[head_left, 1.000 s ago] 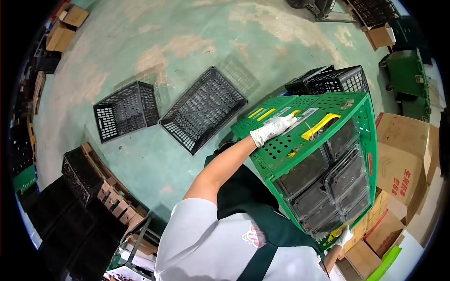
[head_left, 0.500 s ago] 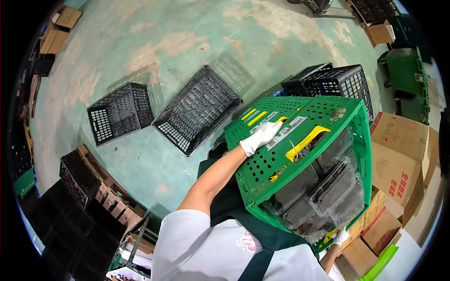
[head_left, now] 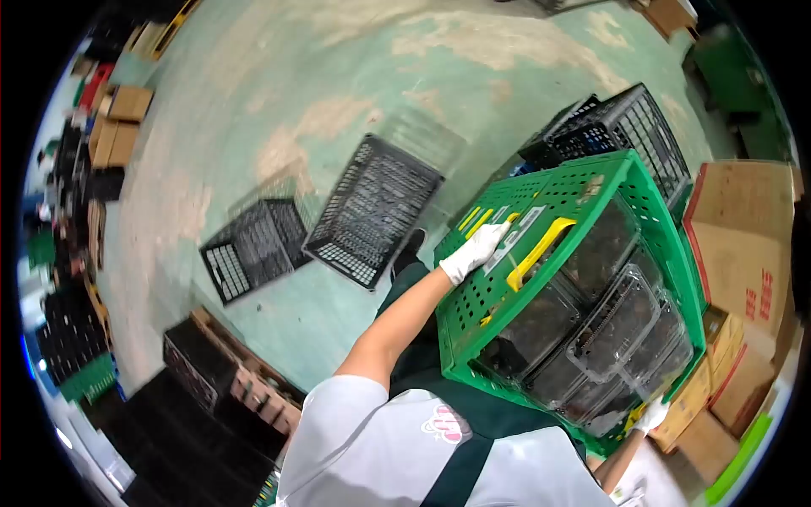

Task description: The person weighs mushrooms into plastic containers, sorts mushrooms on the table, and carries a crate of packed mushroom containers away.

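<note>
A stack of green plastic crates (head_left: pixel 473 314) with yellow handles tilts in front of my body. In the nearest crate sit several clear plastic clamshell boxes (head_left: pixel 612 313) with dark contents; one lies askew on the others. My left hand (head_left: pixel 476 253), in a white glove, is closed at the stack's perforated side, its fingers by a yellow handle beyond the nearest one. On the opposite side my right hand (head_left: pixel 652 416), also gloved, is closed around the lower right edge near another yellow handle. Its fingertips are partly hidden.
Two black mesh crates (head_left: pixel 372 211) stand on the green, worn floor (head_left: pixel 279 101). More black crates (head_left: pixel 625 135) are just beyond the green stack. Cardboard boxes (head_left: pixel 743 245) crowd the right. Dark crates (head_left: pixel 198 363) and a wooden pallet (head_left: pixel 262 397) lie at lower left.
My view has turned, and the floor crates appear shifted. The green stack sits slightly farther right, still held by both hands. A dark shoe now shows beside a black crate.
</note>
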A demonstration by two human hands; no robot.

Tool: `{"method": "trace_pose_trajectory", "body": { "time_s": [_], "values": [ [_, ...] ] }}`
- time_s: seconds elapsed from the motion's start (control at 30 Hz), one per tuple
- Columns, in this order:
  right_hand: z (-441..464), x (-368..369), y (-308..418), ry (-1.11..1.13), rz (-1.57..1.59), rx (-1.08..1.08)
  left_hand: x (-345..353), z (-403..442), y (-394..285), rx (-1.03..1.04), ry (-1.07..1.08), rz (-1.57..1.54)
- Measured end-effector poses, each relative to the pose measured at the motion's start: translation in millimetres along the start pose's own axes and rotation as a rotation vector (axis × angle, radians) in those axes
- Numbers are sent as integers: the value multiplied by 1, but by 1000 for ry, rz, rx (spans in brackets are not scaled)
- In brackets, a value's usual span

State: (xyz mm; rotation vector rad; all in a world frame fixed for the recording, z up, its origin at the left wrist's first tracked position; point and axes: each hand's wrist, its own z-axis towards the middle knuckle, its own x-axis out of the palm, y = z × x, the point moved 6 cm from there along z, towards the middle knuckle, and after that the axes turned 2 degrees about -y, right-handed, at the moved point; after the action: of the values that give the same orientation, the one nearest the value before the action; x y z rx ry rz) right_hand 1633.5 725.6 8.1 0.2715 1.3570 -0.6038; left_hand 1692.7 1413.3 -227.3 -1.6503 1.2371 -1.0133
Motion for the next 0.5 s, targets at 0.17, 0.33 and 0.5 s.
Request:
{"method": "trace_pose_trajectory", "body": {
  "time_s": [0.17, 0.33, 0.5],
  "values": [
    [-19, 3, 4, -22, -30, 85, -4, 0, -5, 52, 80, 282],
    [-92, -3, -2, -355, -178, 101, -25, 14, -18, 73, 608, 545],
    [-198, -7, 82, 4, 183, 299, -75, 43, -58, 13, 725, 685]
  ]
}}
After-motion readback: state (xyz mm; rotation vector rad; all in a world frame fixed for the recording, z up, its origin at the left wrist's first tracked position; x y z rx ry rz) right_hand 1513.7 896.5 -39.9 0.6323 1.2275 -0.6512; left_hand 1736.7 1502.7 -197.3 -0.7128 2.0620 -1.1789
